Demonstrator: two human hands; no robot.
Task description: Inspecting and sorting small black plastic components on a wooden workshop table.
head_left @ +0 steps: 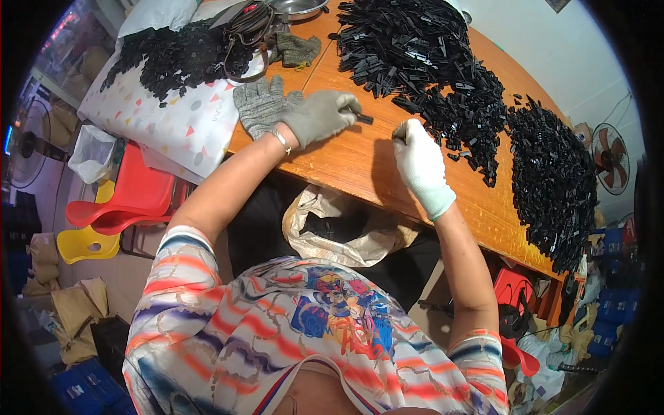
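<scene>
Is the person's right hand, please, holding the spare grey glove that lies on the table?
No, the right hand is closed near the black parts; the spare grey glove lies beside the left hand.

Spare grey knit glove [259, 105] lies flat on the orange table [360, 162]. At eleven o'clock, a dotted white cloth [169, 121]; a steel bowl [299, 8] at twelve. Red [131, 197] and yellow [86, 243] plastic chairs at nine, a fan [611, 158] at three.

small black plastic part [364, 119], pinched level above table
</scene>
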